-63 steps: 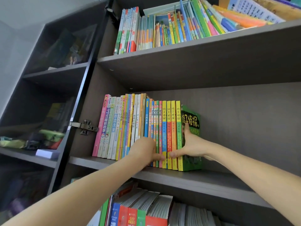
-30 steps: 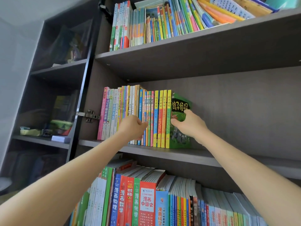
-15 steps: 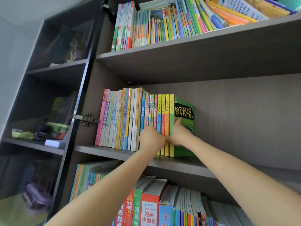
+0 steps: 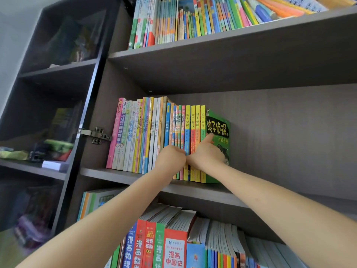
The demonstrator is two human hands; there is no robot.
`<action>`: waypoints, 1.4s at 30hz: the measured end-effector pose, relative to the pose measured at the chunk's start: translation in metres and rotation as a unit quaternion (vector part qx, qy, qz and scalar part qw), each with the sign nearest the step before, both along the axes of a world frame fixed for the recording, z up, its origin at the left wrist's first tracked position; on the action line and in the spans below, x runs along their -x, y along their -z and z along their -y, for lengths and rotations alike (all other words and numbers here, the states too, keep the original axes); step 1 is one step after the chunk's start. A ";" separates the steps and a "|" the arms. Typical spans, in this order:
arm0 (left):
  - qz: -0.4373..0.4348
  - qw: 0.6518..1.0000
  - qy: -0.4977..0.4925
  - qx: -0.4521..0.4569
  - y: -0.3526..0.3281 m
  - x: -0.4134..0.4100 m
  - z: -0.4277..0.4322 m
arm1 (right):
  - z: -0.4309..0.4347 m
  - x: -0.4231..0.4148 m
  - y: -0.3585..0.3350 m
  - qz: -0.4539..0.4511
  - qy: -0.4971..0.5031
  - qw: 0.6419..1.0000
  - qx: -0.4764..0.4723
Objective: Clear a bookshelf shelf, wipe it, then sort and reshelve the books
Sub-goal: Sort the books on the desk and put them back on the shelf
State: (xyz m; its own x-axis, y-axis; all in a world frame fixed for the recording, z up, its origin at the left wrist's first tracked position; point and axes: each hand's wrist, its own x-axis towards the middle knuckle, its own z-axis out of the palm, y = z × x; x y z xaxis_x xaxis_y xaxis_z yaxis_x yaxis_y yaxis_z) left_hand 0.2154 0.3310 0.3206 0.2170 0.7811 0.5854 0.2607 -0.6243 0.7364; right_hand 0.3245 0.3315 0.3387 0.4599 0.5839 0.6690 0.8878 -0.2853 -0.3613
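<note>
Progress, by our reading: late, reshelving. The row of books [image 4: 146,132] stands upright at the left end of the middle shelf [image 4: 193,187], spines out. The green book [image 4: 220,124] closes its right end. Our right hand [image 4: 207,154] lies against that cover, one finger straight. Our left hand [image 4: 171,159] is curled at the spines; we cannot tell whether it grips anything. Wiping: unverifiable. Left to do: squaring the row.

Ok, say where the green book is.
Head view: the green book is rightmost on the middle shelf, beside the yellow spines, the right hand touching it.
</note>
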 end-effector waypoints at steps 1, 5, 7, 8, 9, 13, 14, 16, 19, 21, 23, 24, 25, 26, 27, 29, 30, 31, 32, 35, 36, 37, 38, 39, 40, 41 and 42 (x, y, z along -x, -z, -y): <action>-0.003 1.000 0.006 0.005 0.001 0.002 -0.001 | -0.001 0.002 0.001 0.005 0.006 1.000 -0.016; 0.003 1.000 0.021 0.003 0.004 0.005 -0.008 | 0.004 0.005 0.001 0.033 0.011 0.999 -0.040; -0.015 0.999 0.026 0.012 0.004 0.003 -0.012 | 0.005 0.006 -0.001 0.048 0.014 0.998 -0.036; -0.021 0.999 0.031 0.018 0.004 0.002 -0.014 | 0.004 0.006 -0.001 0.054 0.018 0.998 -0.033; -0.015 0.999 0.033 0.016 0.005 0.001 -0.016 | 0.002 0.007 -0.002 0.058 0.025 0.998 -0.030; 0.031 0.999 0.037 -0.007 0.010 0.004 -0.018 | -0.012 0.010 0.001 0.065 0.055 0.996 -0.030; 0.029 0.999 0.038 -0.010 0.012 0.005 -0.018 | -0.013 0.009 0.002 0.068 0.058 0.996 -0.029; 0.027 0.999 0.037 -0.016 0.012 0.005 -0.018 | -0.010 0.008 0.004 0.077 0.055 0.995 -0.014; 0.033 0.999 0.033 -0.025 0.013 0.008 -0.012 | 0.002 0.004 0.006 0.081 0.047 0.995 0.018; 0.040 0.998 0.026 -0.036 0.014 0.011 -0.007 | 0.011 0.003 0.005 0.085 0.048 0.995 0.023; 0.050 0.998 0.009 -0.045 0.014 0.014 -0.007 | 0.017 0.003 0.005 0.091 0.043 0.995 0.022; 0.057 0.997 -0.006 -0.050 0.013 0.017 -0.008 | 0.020 0.004 0.004 0.092 0.039 0.995 0.021; 0.064 0.996 -0.026 -0.055 0.013 0.020 -0.011 | 0.022 0.004 0.003 0.091 0.036 0.995 0.017; 0.073 0.995 -0.044 -0.059 0.013 0.025 -0.013 | 0.023 0.004 0.002 0.087 0.032 0.996 0.013; 0.080 0.993 -0.057 -0.058 0.013 0.030 -0.016 | 0.025 0.004 0.001 0.083 0.028 0.996 0.008; 0.083 0.993 -0.068 -0.047 0.016 0.039 -0.021 | 0.027 0.003 -0.001 0.076 0.020 0.997 -0.002; 0.078 0.993 -0.073 -0.043 0.017 0.044 -0.022 | 0.027 0.002 -0.002 0.073 0.018 0.997 -0.007; 0.073 0.993 -0.079 -0.041 0.018 0.048 -0.023 | 0.028 0.001 -0.002 0.072 0.017 0.997 -0.012; 0.071 0.993 -0.084 -0.042 0.018 0.052 -0.024 | 0.029 0.000 -0.003 0.073 0.018 0.997 -0.017; 0.073 0.991 -0.100 -0.042 0.019 0.062 -0.023 | 0.035 -0.001 -0.004 0.079 0.014 0.997 -0.023; 0.076 0.991 -0.102 -0.042 0.019 0.065 -0.022 | 0.037 -0.001 -0.005 0.076 0.010 0.997 -0.023; 0.078 0.991 -0.104 -0.044 0.019 0.068 -0.021 | 0.041 -0.002 -0.005 0.072 0.005 0.997 -0.023; 0.079 0.990 -0.107 -0.047 0.019 0.071 -0.019 | 0.044 -0.002 -0.006 0.068 -0.002 0.997 -0.028; 0.081 0.989 -0.111 -0.051 0.019 0.074 -0.016 | 0.049 -0.001 -0.006 0.067 -0.011 0.997 -0.037; 0.085 0.988 -0.115 -0.054 0.019 0.077 -0.013 | 0.055 0.001 -0.006 0.068 -0.024 0.996 -0.049; 0.091 0.987 -0.118 -0.055 0.018 0.081 -0.009 | 0.061 0.003 -0.006 0.072 -0.039 0.995 -0.065; 0.095 0.987 -0.120 -0.054 0.018 0.085 -0.004 | 0.069 0.007 -0.005 0.080 -0.059 0.992 -0.081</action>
State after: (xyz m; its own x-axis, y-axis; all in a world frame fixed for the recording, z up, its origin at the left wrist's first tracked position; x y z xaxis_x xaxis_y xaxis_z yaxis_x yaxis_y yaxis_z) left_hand 0.1307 0.3354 0.3028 -0.0887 0.7279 0.6800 0.2747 -0.6383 0.7191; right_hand 0.3170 0.2625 0.3438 0.2761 0.5066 0.8168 0.9609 -0.1263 -0.2465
